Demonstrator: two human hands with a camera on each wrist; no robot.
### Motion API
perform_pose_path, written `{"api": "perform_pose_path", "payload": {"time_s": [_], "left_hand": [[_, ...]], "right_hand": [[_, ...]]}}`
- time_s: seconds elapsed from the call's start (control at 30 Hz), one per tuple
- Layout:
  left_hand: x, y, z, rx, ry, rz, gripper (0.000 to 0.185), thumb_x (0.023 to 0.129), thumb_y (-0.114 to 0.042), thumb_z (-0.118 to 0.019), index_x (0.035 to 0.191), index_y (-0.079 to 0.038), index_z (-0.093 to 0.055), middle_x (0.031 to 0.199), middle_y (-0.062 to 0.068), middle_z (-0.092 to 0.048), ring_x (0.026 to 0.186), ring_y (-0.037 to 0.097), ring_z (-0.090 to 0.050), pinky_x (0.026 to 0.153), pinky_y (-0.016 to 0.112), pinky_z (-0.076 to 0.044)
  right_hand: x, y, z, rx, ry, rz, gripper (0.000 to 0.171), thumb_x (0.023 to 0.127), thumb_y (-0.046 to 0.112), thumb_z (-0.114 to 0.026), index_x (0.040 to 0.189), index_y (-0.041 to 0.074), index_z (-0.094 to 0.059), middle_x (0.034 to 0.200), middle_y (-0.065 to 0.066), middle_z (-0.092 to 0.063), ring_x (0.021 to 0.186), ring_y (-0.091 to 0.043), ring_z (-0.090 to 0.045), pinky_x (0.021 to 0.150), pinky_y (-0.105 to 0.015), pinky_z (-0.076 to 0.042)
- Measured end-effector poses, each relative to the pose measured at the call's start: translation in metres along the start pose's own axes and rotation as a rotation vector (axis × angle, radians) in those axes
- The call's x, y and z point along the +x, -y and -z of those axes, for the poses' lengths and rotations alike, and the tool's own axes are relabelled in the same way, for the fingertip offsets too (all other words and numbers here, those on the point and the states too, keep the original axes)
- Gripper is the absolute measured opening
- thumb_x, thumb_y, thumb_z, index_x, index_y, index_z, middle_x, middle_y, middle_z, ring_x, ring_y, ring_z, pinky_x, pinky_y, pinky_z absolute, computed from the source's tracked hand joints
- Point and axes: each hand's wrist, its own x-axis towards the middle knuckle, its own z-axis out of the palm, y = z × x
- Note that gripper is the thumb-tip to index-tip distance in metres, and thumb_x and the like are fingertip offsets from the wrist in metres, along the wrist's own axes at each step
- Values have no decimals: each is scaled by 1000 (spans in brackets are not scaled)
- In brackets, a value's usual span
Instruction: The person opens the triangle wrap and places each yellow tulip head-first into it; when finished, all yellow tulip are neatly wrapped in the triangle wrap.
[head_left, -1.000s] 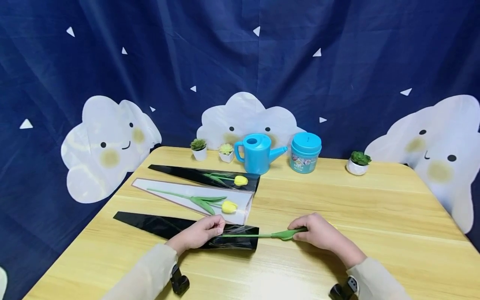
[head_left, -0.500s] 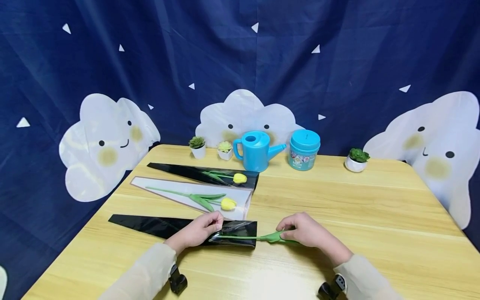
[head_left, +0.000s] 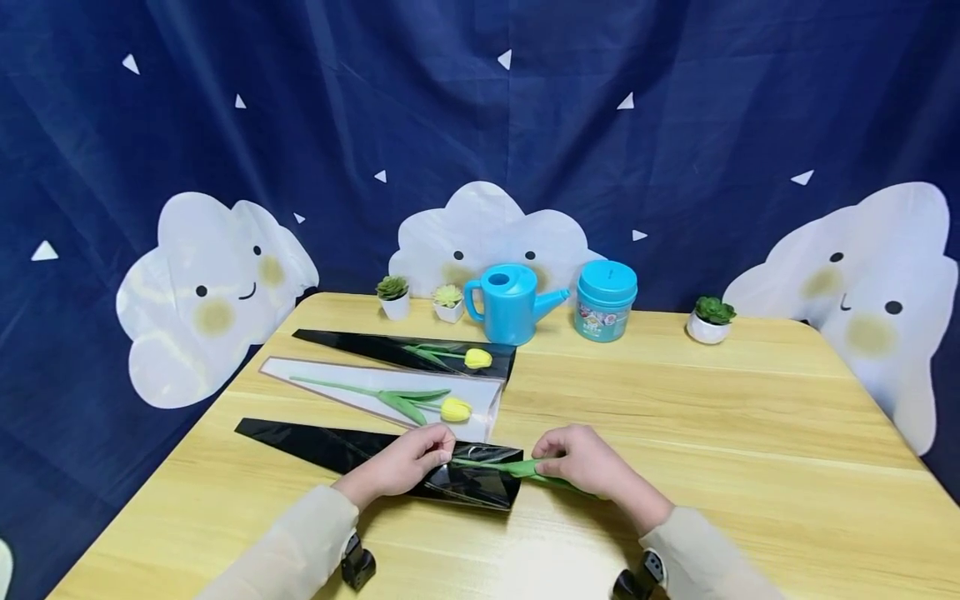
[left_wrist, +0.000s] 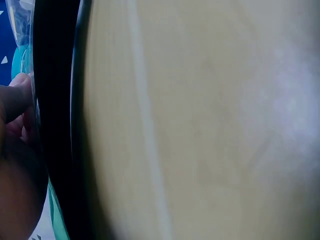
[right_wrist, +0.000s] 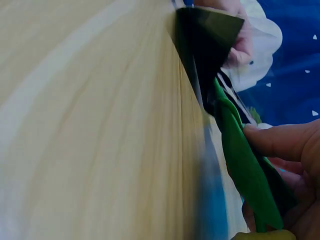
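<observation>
A black flower sleeve point(head_left: 322, 447) with a clear front lies nearest me, its wide mouth to the right. My left hand point(head_left: 411, 460) pinches the clear film near that end; in the left wrist view, its fingertips point(left_wrist: 21, 85) are at the film beside the sleeve's dark edge. My right hand point(head_left: 581, 458) holds an artificial tulip by its green leaves point(right_wrist: 245, 160), just right of the mouth. The stem runs leftward into the sleeve, and the leaf tips reach the opening. A sliver of yellow bloom point(right_wrist: 265, 235) shows in the right wrist view; the hand hides it from the head.
Behind lie a white sleeve point(head_left: 322, 368) and another black sleeve point(head_left: 352, 342), each with a yellow tulip. A blue watering can point(head_left: 510, 307), a blue lidded tub point(head_left: 606, 302) and small potted succulents point(head_left: 711, 320) line the wooden table's point(head_left: 712, 433) back edge.
My right hand has moved left with the tulip, bringing the leaves from well right of the sleeve to its mouth. The left hand keeps its pinch, and the sleeve has shifted slightly.
</observation>
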Motion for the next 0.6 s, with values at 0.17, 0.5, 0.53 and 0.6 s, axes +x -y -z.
{"api": "perform_pose_path", "payload": {"time_s": [0.17,0.5,0.53,0.6], "left_hand": [[1,1,0,18,-9,3,16,94,-9,-50,80,-12,-44,75,-5,-39,70,7,-40,65,24,-35],[0,2,0,-6,-13,24,16,95,-10,-48,80,-10,-43,74,-4,-38,68,7,-39,66,24,-35],[0,2,0,-13,-12,28,16,95,-10,-48,80,-10,-43,74,-4,-37,68,7,-39,65,24,-35],[-1,0,0,-24,-14,36,16,95,-9,-48,80,-9,-43,74,-3,-37,67,7,-40,65,24,-35]], "right_hand": [[4,5,-7,19,-19,-7,4,81,6,-68,83,3,-68,72,0,-64,64,-10,-51,58,-24,-41],[3,3,-8,-48,-60,52,7,81,10,-69,85,5,-67,76,3,-63,69,-7,-55,64,-25,-46],[1,3,-5,-54,-63,61,9,81,12,-69,87,5,-67,78,3,-64,70,-6,-56,65,-25,-47],[-4,2,0,-70,-59,82,15,83,15,-68,94,4,-68,84,1,-65,74,-8,-58,67,-26,-49]]}}
